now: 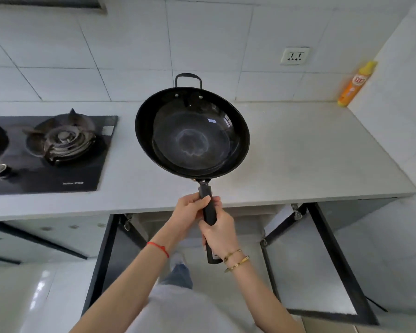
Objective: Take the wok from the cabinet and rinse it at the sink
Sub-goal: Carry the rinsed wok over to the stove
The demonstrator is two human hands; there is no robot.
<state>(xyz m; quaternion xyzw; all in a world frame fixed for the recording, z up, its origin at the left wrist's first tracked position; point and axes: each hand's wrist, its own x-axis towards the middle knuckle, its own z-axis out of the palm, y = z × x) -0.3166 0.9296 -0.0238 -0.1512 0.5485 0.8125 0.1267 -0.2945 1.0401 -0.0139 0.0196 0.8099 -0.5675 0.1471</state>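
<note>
A black wok point(192, 133) with a small loop handle at its far rim hangs above the grey countertop point(310, 152), its bowl facing up toward me. Both hands grip its long black handle. My left hand point(190, 210) holds the upper part near the bowl. My right hand point(220, 233) holds lower down, and the handle's end sticks out below it. The cabinet point(202, 227) under the counter stands open in front of me, both doors swung outward. No sink is in view.
A black gas hob point(58, 150) with burners sits on the counter at the left. An orange spray bottle point(356, 84) stands in the back right corner near a wall socket point(294, 56). The open cabinet doors point(322, 260) flank my legs.
</note>
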